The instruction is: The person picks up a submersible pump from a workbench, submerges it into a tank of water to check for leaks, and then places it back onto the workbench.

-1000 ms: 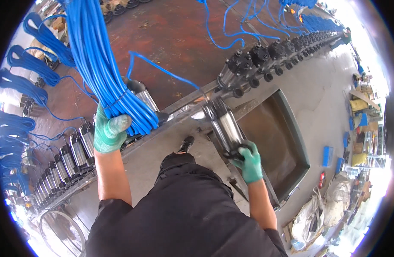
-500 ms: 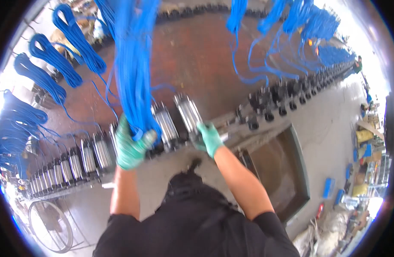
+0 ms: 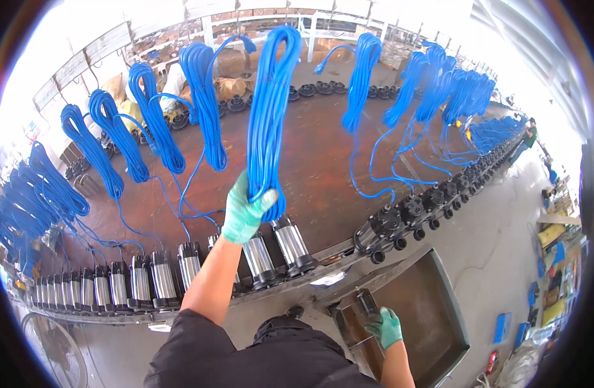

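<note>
My left hand [image 3: 245, 210], in a green glove, is closed round the lower end of a coil of blue cable [image 3: 268, 110]. The coil stands upright above the table edge, its looped top away from me. Just below it are silver-bodied motor units with black ends, which look like pumps [image 3: 290, 244]. My right hand [image 3: 386, 328], also gloved, is low on the right over the rim of a grey tub [image 3: 464, 317]. Its thumb and fingers look apart, beside a dark cylindrical part [image 3: 367, 301]; whether they touch it is unclear.
More blue cable coils [image 3: 203, 97] hang in a row beyond the brown tabletop [image 3: 310, 168]. Silver units [image 3: 140, 281] line the near edge at left; black units [image 3: 413, 210] continue at right. A person [image 3: 528, 139] stands at the far right. Blue bins [image 3: 502, 328] sit on the floor.
My right hand has left the silver unit at the table edge and moved down and right to the tub. My left hand still grips the cable coil, now more upright. The view has tilted up.
</note>
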The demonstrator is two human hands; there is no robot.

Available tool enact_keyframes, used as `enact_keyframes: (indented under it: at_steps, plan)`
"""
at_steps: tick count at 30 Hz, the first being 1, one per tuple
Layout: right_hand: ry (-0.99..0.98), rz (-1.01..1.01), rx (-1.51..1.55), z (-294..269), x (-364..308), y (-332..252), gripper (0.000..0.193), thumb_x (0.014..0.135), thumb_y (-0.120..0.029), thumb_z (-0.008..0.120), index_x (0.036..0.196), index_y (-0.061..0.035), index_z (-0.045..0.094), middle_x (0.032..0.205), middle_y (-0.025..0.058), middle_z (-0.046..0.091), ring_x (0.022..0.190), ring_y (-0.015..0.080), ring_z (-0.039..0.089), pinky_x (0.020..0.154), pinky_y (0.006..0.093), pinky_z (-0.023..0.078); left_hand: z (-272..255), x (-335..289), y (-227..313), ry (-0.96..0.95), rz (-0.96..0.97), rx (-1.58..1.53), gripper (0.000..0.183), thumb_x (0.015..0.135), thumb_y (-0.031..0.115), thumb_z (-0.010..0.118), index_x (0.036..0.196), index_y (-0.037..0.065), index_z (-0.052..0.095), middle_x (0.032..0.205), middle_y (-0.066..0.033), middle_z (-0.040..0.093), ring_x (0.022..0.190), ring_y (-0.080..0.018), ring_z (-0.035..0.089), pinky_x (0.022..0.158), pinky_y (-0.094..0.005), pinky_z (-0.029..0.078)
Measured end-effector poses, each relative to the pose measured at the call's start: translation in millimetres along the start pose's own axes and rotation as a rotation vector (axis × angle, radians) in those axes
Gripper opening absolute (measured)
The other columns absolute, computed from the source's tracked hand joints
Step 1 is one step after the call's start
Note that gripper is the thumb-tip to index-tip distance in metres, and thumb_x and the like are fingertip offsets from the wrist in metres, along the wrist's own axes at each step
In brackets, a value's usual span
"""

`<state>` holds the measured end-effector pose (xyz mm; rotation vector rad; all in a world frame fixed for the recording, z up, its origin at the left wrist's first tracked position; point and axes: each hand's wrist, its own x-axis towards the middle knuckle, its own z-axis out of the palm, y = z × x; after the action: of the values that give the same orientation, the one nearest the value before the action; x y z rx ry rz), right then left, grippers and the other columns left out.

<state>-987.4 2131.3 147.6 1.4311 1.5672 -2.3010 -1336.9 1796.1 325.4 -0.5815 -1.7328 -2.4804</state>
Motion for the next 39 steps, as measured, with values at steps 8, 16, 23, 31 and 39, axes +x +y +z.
enact_keyframes:
  at_steps: [8,16,23,31,39]
  plan:
    - [0.230,-0.009,0.187,-78.7,-24.5,65.4,0.024,0.103,-0.031,0.052,0.117,-0.0119,0.054,0.101,0.0158,0.070,0.072,0.0339,0.069,0.060,0.0475,0.059,8.5,83.2,-13.3,-0.061,0.045,-0.203,0.053,0.088,0.023,0.080,0.133,0.006,0.058,0.113,0.0014,0.064,0.100,-0.0096,0.059,0.091,-0.0289,0.049]
    - [0.253,0.003,0.325,-106.3,-29.3,95.3,0.026,0.102,-0.033,0.053,0.116,-0.0117,0.055,0.100,0.0166,0.069,0.074,0.0359,0.067,0.063,0.0505,0.059,9.1,127.4,-28.0,-0.070,0.007,-0.334,0.047,0.090,0.026,0.078,0.128,0.007,0.059,0.105,-0.0031,0.067,0.091,-0.0141,0.066,0.081,-0.0319,0.056]
    - [0.300,0.012,0.312,-91.1,-42.4,82.8,0.027,0.102,-0.032,0.054,0.118,-0.0110,0.055,0.100,0.0171,0.068,0.074,0.0364,0.067,0.064,0.0508,0.059,6.6,110.1,-33.0,-0.187,0.013,-0.337,0.057,0.089,0.042,0.076,0.126,0.004,0.057,0.104,-0.0076,0.067,0.090,-0.0163,0.066,0.079,-0.0316,0.056]
    - [0.270,-0.006,0.299,-85.2,-40.9,81.9,0.025,0.102,-0.030,0.053,0.117,-0.0103,0.056,0.100,0.0161,0.069,0.072,0.0357,0.069,0.061,0.0473,0.060,1.2,135.1,-32.5,-0.149,-0.022,-0.306,0.054,0.091,0.045,0.074,0.121,0.002,0.060,0.100,-0.0081,0.068,0.086,-0.0176,0.067,0.074,-0.0335,0.057]
    - [0.263,0.016,0.284,-75.7,-42.8,89.2,0.029,0.103,-0.033,0.052,0.121,-0.0102,0.054,0.103,0.0172,0.067,0.078,0.0361,0.069,0.064,0.0469,0.059,-12.8,127.1,-65.4,0.176,-0.160,-0.417,0.038,0.094,0.038,0.072,0.115,0.007,0.064,0.097,-0.0036,0.069,0.079,-0.0148,0.066,0.068,-0.0297,0.056]
